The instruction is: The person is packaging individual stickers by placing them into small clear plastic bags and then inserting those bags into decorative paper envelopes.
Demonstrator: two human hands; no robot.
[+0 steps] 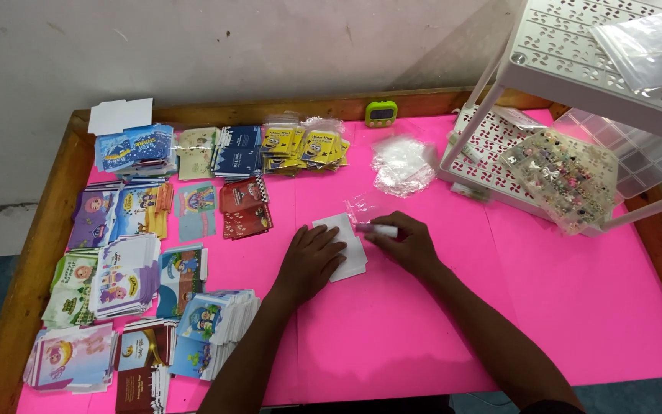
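- Nearest, stacks of printed cards [132, 307] lay left of the white card [344, 244].
- The left hand [312, 261] lay spread, pressing that card flat on the pink table [576, 307].
- The right hand [404, 241] pinched a small clear plastic bag [367, 208] at the card's right edge; steady pressure suited this.
- Beyond, loose clear bags [402, 162].

The small white thing [383, 230] pinched in the right hand [406, 244] is blurred, perhaps a tube.
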